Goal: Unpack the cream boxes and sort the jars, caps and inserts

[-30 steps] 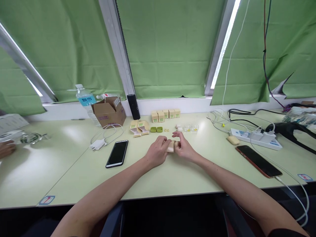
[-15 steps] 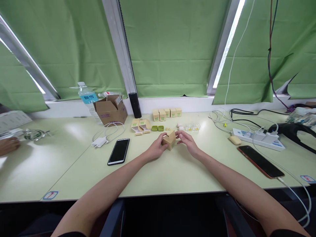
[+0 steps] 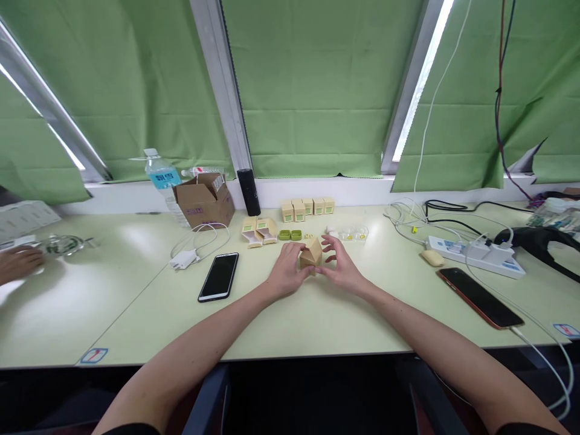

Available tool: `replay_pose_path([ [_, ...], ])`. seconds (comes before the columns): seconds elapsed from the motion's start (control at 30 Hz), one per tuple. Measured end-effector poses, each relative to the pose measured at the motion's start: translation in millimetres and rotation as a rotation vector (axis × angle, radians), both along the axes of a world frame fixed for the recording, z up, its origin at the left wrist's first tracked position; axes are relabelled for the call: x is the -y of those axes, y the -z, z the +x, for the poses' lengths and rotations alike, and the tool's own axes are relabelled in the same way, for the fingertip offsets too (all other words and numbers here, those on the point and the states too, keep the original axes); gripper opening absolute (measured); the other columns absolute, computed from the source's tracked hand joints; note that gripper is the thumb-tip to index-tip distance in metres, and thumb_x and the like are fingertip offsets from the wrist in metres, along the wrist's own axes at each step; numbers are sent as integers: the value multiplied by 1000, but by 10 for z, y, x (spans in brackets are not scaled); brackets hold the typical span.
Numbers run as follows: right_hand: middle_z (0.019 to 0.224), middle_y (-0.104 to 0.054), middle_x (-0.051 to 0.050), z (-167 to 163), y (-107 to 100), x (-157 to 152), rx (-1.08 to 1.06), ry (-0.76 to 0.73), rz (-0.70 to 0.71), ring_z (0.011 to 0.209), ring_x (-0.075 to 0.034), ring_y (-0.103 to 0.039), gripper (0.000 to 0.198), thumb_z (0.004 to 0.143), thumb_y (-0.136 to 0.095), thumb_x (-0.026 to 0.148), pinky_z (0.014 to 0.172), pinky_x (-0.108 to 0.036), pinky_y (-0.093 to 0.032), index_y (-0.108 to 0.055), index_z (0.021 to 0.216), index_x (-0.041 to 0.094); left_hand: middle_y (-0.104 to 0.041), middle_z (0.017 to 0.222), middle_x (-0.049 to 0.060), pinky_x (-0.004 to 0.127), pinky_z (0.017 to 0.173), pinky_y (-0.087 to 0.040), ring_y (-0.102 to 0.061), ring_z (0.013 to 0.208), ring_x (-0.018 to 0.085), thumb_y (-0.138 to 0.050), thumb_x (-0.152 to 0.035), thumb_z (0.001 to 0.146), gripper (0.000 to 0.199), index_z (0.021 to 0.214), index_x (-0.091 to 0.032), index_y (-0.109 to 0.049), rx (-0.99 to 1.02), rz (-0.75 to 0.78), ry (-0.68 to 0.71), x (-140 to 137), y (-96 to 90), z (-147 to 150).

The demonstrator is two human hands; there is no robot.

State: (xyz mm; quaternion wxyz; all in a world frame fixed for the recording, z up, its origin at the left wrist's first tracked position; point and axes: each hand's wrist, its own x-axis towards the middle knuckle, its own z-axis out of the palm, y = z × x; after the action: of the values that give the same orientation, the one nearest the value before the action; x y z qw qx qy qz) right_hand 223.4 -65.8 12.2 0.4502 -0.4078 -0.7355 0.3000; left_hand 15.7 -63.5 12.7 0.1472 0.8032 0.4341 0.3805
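A small tan cardboard box (image 3: 311,254) with a raised lid flap is between my hands, just above or on the table. My left hand (image 3: 287,270) grips its left side, thumb at the front and fingers behind. On the other side, my right hand (image 3: 341,264) has its thumb at the box's lower front corner and its fingers curled near the right edge. Behind it lie two green trays (image 3: 290,234), some tiny yellow pieces (image 3: 309,236) and clear containers (image 3: 354,233). Two opened boxes (image 3: 258,232) rest to the left, and several closed boxes (image 3: 307,208) stand in a row farther back.
Left of me are a phone (image 3: 218,277), a white charger (image 3: 183,259), a brown carton (image 3: 205,202) and a black cylinder (image 3: 248,192). To the right are a power strip (image 3: 475,257) and another phone (image 3: 479,297). Another person's hand (image 3: 20,264) is at far left.
My right thumb has come in to the box's front corner. The box has turned and tilted slightly, showing more of its flap. The other person's hand has moved a little to the right.
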Motion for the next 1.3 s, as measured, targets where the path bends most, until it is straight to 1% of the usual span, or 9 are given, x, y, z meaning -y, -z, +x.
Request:
replay_pose_path([
  [0.1, 137, -48, -14, -17, 47, -18, 67, 32, 31, 116, -29, -55, 80, 81, -76, 40, 92, -50, -56, -34, 149, 29, -57, 121, 12, 49, 98, -49, -52, 118, 31, -73, -35, 86, 36, 113, -22, -53, 0, 34, -12, 51, -56, 5],
  [0.33, 130, -51, -14, 97, 81, -153, 90, 206, 209, 112, -29, -56, 47, 93, -52, 24, 87, -49, -58, -44, 139, 26, -51, 137, 12, 48, 111, -46, -51, 134, 28, -54, -27, 98, 11, 106, -22, -59, 83, 27, 86, 65, -62, -14],
  [0.5, 126, -51, -13, 109, -18, -57, 216, 217, 489, 124, -32, -49, 32, 96, -48, 20, 98, -55, -54, -60, 125, 28, -60, 123, 11, 44, 102, -52, -61, 117, 25, -50, -22, 100, 20, 113, -22, -65, 31, 137, 60, 76, -81, 9],
  [0.63, 138, -45, -13, 37, -97, 85, 436, 141, 643, 138, -35, -38, 37, 96, -50, 16, 112, -61, -42, -67, 125, 31, -65, 115, 10, 39, 91, -55, -64, 104, 23, -46, -18, 100, 22, 114, -22, -63, 28, 179, 62, 99, -107, 18],
  [0.8, 153, -36, -14, 5, -140, 135, 527, 103, 619, 149, -39, -23, 35, 98, -52, 22, 118, -64, -36, -66, 129, 28, -70, 111, 8, 39, 93, -54, -66, 104, 22, -46, -19, 100, 19, 112, -22, -60, 84, 184, -3, 83, -97, 22],
  [1.0, 134, -54, -13, 58, -183, 101, 393, 185, 618, 140, -36, -37, 14, 97, -56, 27, 113, -62, -43, -70, 93, 25, -70, 99, 6, 37, 85, -56, -67, 88, 20, -51, -30, 99, 13, 101, -21, -60, 196, 20, -24, 38, -72, 22],
  [1.13, 123, -60, -13, 83, -178, 64, 345, 254, 574, 135, -38, -40, 22, 94, -61, 25, 104, -62, -48, -62, 72, 24, -68, 110, 8, 41, 95, -53, -65, 101, 22, -58, -33, 96, 15, 105, -22, -57, 250, -91, 57, 36, -77, 13],
  [1.23, 126, -60, -13, 95, -162, 41, 343, 248, 499, 135, -40, -38, 15, 89, -65, 23, 100, -65, -50, -66, 74, 24, -62, 126, 10, 43, 103, -49, -62, 112, 22, -64, -31, 92, 24, 110, -23, -50, 320, -192, 165, 27, -58, 1],
  [1.3, 128, -59, -12, 95, -156, 36, 335, 218, 487, 137, -39, -37, 14, 88, -65, 20, 102, -65, -49, -71, 77, 25, -62, 119, 8, 40, 94, -52, -62, 104, 20, -67, -30, 90, 32, 109, -24, -42, 359, -287, 243, 16, -23, -6],
])
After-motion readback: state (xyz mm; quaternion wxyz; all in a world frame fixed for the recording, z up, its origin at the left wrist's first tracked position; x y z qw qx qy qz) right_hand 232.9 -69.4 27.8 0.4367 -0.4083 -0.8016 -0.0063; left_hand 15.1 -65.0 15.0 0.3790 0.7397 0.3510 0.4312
